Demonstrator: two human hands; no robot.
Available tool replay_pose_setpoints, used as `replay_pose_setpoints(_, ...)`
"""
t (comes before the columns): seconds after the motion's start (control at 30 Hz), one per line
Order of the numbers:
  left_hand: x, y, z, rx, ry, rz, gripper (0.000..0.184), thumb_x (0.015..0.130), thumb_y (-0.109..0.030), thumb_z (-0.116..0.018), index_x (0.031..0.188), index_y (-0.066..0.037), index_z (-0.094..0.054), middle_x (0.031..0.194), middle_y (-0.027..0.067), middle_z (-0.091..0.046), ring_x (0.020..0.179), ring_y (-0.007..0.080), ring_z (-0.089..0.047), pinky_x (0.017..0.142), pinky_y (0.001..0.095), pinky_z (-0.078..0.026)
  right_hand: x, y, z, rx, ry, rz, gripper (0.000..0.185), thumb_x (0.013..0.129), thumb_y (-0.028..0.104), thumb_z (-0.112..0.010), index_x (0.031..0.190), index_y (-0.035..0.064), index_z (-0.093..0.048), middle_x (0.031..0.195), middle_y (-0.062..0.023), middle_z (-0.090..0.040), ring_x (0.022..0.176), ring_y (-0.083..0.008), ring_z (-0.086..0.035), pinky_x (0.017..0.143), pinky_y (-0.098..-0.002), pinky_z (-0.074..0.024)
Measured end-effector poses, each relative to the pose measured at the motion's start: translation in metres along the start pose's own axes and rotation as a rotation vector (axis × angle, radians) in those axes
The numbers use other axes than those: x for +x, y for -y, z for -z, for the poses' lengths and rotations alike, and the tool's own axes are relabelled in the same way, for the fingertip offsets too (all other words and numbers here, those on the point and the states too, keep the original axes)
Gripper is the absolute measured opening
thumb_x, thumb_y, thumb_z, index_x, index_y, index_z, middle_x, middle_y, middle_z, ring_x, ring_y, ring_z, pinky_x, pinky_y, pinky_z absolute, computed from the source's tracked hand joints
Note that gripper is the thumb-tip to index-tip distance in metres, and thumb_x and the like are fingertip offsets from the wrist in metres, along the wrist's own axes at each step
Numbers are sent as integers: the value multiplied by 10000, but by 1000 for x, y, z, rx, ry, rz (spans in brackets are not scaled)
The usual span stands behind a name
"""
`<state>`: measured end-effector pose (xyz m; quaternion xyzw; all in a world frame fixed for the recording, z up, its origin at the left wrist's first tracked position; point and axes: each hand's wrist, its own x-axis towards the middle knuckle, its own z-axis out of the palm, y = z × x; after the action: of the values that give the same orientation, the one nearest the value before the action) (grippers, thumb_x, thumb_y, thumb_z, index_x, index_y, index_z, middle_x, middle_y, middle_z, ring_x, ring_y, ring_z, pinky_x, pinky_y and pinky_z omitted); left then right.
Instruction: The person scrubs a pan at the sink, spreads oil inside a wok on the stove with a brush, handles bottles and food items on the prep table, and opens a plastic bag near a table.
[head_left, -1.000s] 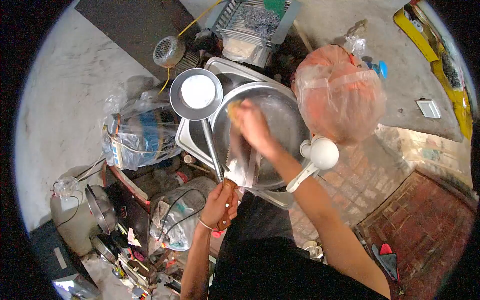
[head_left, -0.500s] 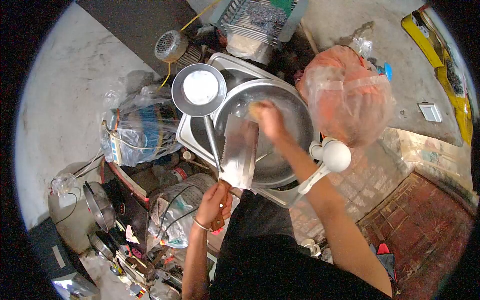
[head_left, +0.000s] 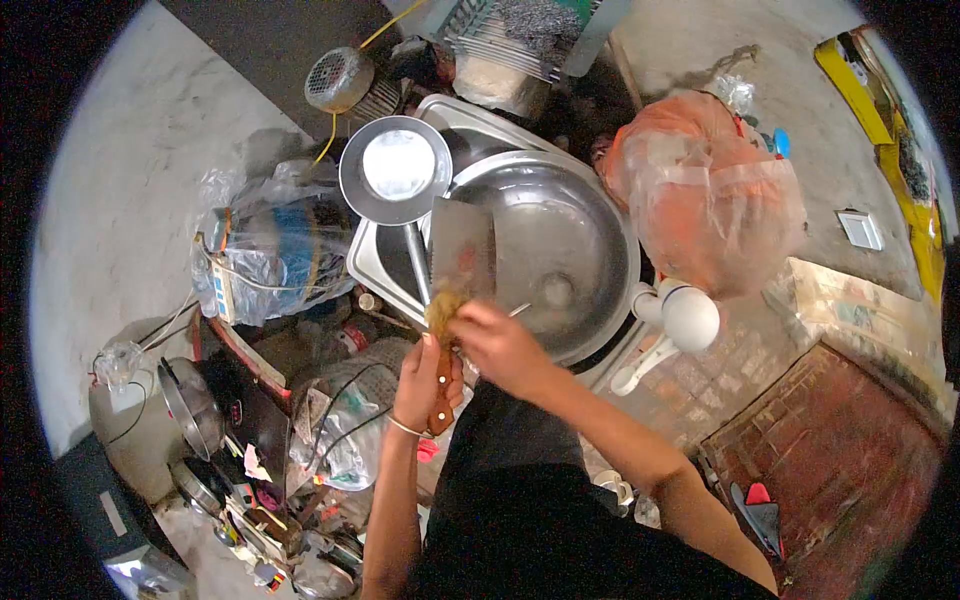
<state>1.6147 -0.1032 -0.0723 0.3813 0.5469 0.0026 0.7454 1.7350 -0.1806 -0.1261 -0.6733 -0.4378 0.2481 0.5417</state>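
Observation:
My left hand (head_left: pixel 416 388) is closed round the wooden handle of a cleaver (head_left: pixel 463 245), whose broad blade points away from me over the left edge of a large metal basin (head_left: pixel 560 225). In my right hand (head_left: pixel 500 350) is a yellowish scrubbing pad (head_left: pixel 442 311), pressed near where the blade meets the handle. My right fingers are slightly blurred and cover part of the pad. A long-handled metal dipper (head_left: pixel 398 168) lies left of the blade, its shaft running down behind it. Something thin and pale pokes out over the basin beside my right hand.
Under the basin sits a grey metal sink or tray (head_left: pixel 375 255). A large plastic-wrapped orange bundle (head_left: pixel 700 190) stands to the right, above white plastic scoops (head_left: pixel 688 322). An electric motor (head_left: pixel 340 80) and a dish rack (head_left: pixel 590 45) are behind. Bags and pans (head_left: pixel 190 410) crowd the left.
My right hand has moved from over the basin down and left to the base of the blade, bringing the scrubbing pad with it. The cleaver has shifted slightly left and up.

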Motion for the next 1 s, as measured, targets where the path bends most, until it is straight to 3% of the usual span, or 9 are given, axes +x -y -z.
replay_pose_setpoints(0.27,-7,-12,5,-126,21,-19,565,854,-551,-272,989,-30,-445,562,35,-408,380,104,-352,339,237,-300,-12,-61,51,-186,28,-182,189,731,37,-489,907,62,-552,890,-125,-522,831,-310,-531,724,-374,-445)
replay_pose_setpoints(0.5,-2,-5,3,-91,75,34,692,802,-650,-169,963,-34,-441,568,33,-398,385,113,-345,337,237,-281,14,6,10,-20,130,215,211,754,31,-509,957,36,-567,898,-149,-532,827,-284,-540,693,-328,-447)
replay_pose_setpoints(0.57,-4,-6,5,-146,107,50,708,791,-662,-167,974,-33,-435,572,30,-391,389,107,-335,339,233,-276,18,-36,22,161,148,-132,227,765,46,-493,981,31,-561,915,-146,-534,843,-286,-534,714,-330,-445)
replay_pose_setpoints(0.6,-7,-7,6,-196,146,76,726,781,-675,-165,986,-31,-430,577,27,-384,392,102,-325,340,228,-270,11,-83,29,-419,165,32,237,761,50,-491,989,26,-554,932,-142,-535,855,-289,-535,723,-337,-444)
replay_pose_setpoints(0.63,-9,-7,7,-228,162,77,756,762,-696,-165,998,-29,-428,587,24,-377,399,92,-311,343,219,-263,11,-126,24,-455,107,-234,225,745,51,-494,961,35,-557,902,-154,-536,847,-305,-534,722,-358,-442)
replay_pose_setpoints(0.77,-8,-7,5,-220,156,92,799,737,-722,-155,1013,-23,-428,587,22,-377,400,90,-317,341,218,-262,14,-203,47,-771,-101,-140,202,701,27,-509,894,47,-563,868,-181,-521,773,-335,-517,696,-399,-431)
replay_pose_setpoints(0.83,-7,-7,-1,-196,110,86,829,711,-745,-158,995,-20,-443,557,13,-378,374,87,-308,321,220,-240,6,-238,38,-686,433,-134,194,688,-3,-508,860,43,-585,857,-172,-512,757,-328,-516,680,-382,-429)
replay_pose_setpoints(0.93,-4,-3,-1,-193,126,76,858,681,-771,-158,971,-20,-454,523,3,-375,348,87,-304,302,222,-222,20,-115,59,-440,300,-350,199,687,31,-519,865,89,-586,899,-163,-532,840,-314,-540,713,-401,-452)
replay_pose_setpoints(1.0,-2,-3,-3,-219,70,101,846,682,-769,-159,979,-32,-447,515,3,-372,346,90,-301,299,220,-227,11,-60,60,-174,131,-174,256,702,5,-488,921,101,-578,859,-160,-510,818,-316,-537,708,-388,-453)
